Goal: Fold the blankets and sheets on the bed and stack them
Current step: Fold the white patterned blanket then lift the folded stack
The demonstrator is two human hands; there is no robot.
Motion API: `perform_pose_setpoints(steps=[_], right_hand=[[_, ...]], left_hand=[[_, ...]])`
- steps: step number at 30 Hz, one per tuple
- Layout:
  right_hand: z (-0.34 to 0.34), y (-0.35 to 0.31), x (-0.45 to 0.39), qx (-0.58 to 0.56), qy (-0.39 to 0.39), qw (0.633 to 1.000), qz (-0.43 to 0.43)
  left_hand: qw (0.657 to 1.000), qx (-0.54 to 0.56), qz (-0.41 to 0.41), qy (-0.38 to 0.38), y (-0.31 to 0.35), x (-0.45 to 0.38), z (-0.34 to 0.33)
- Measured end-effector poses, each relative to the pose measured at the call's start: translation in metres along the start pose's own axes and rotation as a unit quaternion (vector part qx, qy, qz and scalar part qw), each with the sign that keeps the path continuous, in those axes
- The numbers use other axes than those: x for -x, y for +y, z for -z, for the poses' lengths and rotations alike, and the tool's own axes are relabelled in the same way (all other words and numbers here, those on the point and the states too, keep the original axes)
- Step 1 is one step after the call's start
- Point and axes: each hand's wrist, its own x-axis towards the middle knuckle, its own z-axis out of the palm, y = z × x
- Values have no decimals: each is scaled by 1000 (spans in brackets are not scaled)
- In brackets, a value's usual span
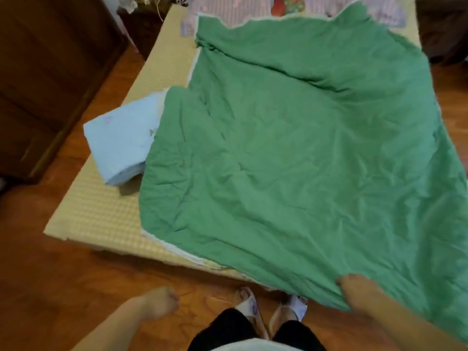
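A large green blanket [304,153] lies spread and wrinkled over most of the bed, its near edge hanging past the foot of the mattress. My right hand [359,291] grips that near edge at the lower right, fingers curled into the fabric. My left hand [159,302] hovers over the floor in front of the bed, fingers curled and holding nothing. A folded light blue blanket [121,138] sits on the left side of the bed, partly under the green blanket's edge.
The bed has a yellow checked mattress cover [101,214]. A striped pillow with a colourful item [253,8] lies at the head. Dark wooden furniture [45,72] stands on the left. My slippered feet [271,310] stand on the wooden floor at the foot.
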Motion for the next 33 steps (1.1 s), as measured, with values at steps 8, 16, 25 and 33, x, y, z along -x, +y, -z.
perform_pose_setpoints(steps=[8,16,25,33], right_hand=[[55,-149,-39,-218,-22,973,66],[27,-301,-81,-279,-9,958,61],[-8,-425,-155,-37,143,988,55],[9,-395,-116,-144,117,982,-38]], left_hand=[[957,232,104,142,-67,-43,13],[830,463,148,275,-145,-191,125],[564,809,80,145,-198,-338,193],[495,858,-108,85,-156,-176,225]])
